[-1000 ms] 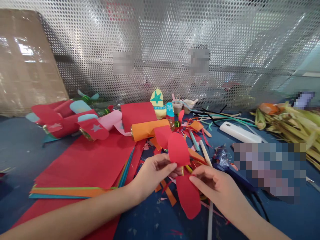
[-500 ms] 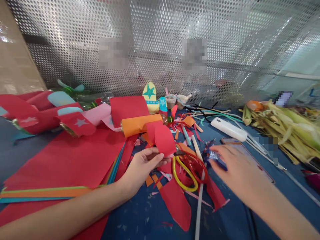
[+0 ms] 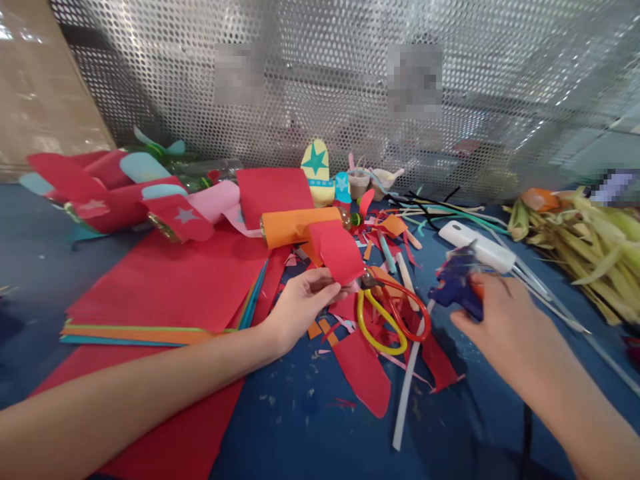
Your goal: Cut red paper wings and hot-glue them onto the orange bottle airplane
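Evidently, the left hand pinches a red paper cutout, likely light and crease-prone, by its near edge; the right hand grips a rigid-looking blue glue gun.

Along the far edge of the blue bench, a perforated metal panel; toward the far left corner, a taped cardboard box; by the far edge, near its middle, two small pale cups side by side, with a tangle of thin strips to their right; nearer the right edge, a white-handled tool lying aslant; toward the far right corner, a heap of corn husks.
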### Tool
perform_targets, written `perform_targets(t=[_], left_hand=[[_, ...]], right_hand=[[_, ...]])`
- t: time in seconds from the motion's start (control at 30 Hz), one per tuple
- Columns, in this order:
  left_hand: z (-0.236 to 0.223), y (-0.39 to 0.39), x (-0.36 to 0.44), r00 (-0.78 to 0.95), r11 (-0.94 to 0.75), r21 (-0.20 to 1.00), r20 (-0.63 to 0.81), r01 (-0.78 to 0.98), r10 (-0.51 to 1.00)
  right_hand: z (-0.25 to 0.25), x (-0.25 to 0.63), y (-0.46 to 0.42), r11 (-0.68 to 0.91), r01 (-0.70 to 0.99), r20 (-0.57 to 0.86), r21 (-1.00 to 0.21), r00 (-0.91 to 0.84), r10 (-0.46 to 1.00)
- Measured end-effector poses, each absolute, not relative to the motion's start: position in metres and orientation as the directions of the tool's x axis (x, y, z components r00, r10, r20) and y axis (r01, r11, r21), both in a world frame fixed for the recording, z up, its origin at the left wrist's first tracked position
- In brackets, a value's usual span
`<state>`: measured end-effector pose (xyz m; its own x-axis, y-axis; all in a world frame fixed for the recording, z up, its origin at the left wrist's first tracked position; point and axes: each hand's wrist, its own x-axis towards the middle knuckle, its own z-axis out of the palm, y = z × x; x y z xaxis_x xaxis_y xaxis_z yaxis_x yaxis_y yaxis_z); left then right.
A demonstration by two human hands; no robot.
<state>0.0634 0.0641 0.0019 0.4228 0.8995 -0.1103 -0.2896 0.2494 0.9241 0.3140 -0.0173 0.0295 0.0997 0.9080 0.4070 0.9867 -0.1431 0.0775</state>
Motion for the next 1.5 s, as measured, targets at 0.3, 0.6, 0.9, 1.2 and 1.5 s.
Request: perform_targets(t=[0.3, 0.6, 0.9, 1.2, 1.5], left_hand=[[0.001, 0.065, 0.063, 0.447, 0.246, 0.927, -0.099, -0.284, 0.889], [0.001, 0.065, 0.063, 0.441, 0.253, 0.927, -0.112, -0.277, 0.891], [-0.002, 0.066, 0.063, 0.399, 0.287, 0.915, -0.159, -0.285, 0.903], [-0.001, 0.066, 0.064, 0.418, 0.291, 0.903, -0.142, -0.316, 0.897], [-0.004, 0.066, 0.065, 0.473, 0.229, 0.920, -0.056, -0.317, 0.880]], right_hand=[[0.053, 0.306, -0.018, -0.059, 0.968, 0.679, 0.245, -0.129, 0.723], [0.048, 0.290, -0.027, -0.020, 0.918, 0.607, -0.397, 0.279, 0.744], [0.013, 0.240, -0.037, 0.126, 0.674, 0.228, -0.728, 0.065, 0.971], [-0.010, 0.251, -0.048, 0.182, 0.764, 0.285, -0.619, 0.002, 0.959], [-0.003, 0.240, -0.042, 0.238, 0.737, 0.225, -0.633, -0.119, 0.967]])
